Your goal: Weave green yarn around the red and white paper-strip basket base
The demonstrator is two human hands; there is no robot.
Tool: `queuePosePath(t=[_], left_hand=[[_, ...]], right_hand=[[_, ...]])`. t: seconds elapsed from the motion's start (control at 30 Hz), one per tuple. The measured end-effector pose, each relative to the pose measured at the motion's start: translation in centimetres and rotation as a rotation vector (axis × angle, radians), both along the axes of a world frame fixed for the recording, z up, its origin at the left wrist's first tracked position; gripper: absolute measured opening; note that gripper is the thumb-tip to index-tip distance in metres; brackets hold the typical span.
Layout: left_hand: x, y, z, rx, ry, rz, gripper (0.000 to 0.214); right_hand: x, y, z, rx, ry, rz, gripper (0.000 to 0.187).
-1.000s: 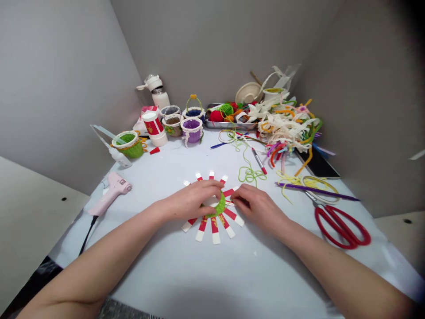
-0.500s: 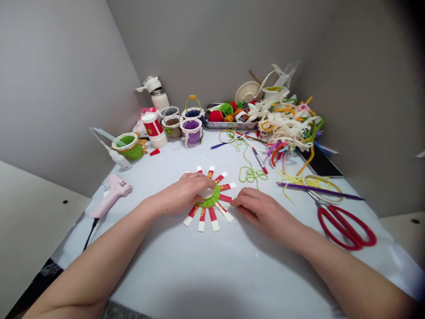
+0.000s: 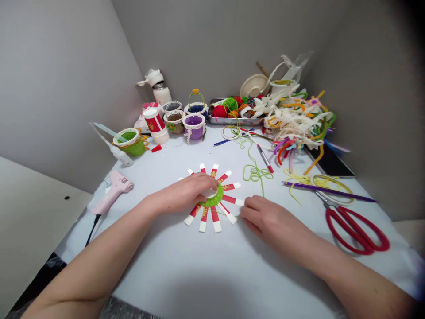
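Observation:
A paper cup (image 3: 217, 218) cut into red and white strips lies splayed out like a sun on the table, with green yarn (image 3: 218, 197) woven round its centre. My left hand (image 3: 195, 189) is closed on the cup's middle, the thumb and fingers pinching the woven ring from the left. To the right of the strips, my right hand (image 3: 262, 215) pinches the green yarn, which runs as a thin line from the ring past the lower strips. A loose tangle of the same yarn (image 3: 255, 173) lies beyond my right hand.
Red-handled scissors (image 3: 357, 230) and a purple pipe cleaner (image 3: 328, 191) lie at the right. A pink glue gun (image 3: 113, 192) rests at the left. Behind stand small yarn baskets (image 3: 195, 128), a metal tray (image 3: 235, 120) of yarn balls and a heap of white trim (image 3: 292, 124).
My right hand has drawn a little to the right, away from the strips, with the yarn. My left hand stays on the cup. The whole view has shifted slightly.

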State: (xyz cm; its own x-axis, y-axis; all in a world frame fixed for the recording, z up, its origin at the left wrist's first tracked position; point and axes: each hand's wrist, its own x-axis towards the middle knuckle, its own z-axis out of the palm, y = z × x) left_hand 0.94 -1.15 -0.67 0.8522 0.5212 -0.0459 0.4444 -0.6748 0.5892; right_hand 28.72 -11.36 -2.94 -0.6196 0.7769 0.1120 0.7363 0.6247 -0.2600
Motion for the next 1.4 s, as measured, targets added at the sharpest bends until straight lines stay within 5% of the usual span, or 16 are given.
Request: queuePosePath(t=[0.43,0.67,0.93,1.4], left_hand=[[0.3,-0.4,0.1,0.041,-0.055,-0.112,0.04],[1.2,-0.8,0.1,0.08,-0.073,-0.027,0.021],[1.2,-1.0,-0.4,0.126,-0.058,0.086,0.035],[-0.7,0.6,-0.3,0.036,0.012,-0.048,0.043]], right_hand=[[-1.3,3.5,-1.7,-0.016,0.324,-0.309,0.017],[-0.9,3.6,-2.2,-0.051,0.374,-0.289,0.015],[-0.4,3.6,-1.9,-0.059,0.368,-0.24,0.017],[0.1,0.7,1.7,-0.175,0.142,0.088,0.029]])
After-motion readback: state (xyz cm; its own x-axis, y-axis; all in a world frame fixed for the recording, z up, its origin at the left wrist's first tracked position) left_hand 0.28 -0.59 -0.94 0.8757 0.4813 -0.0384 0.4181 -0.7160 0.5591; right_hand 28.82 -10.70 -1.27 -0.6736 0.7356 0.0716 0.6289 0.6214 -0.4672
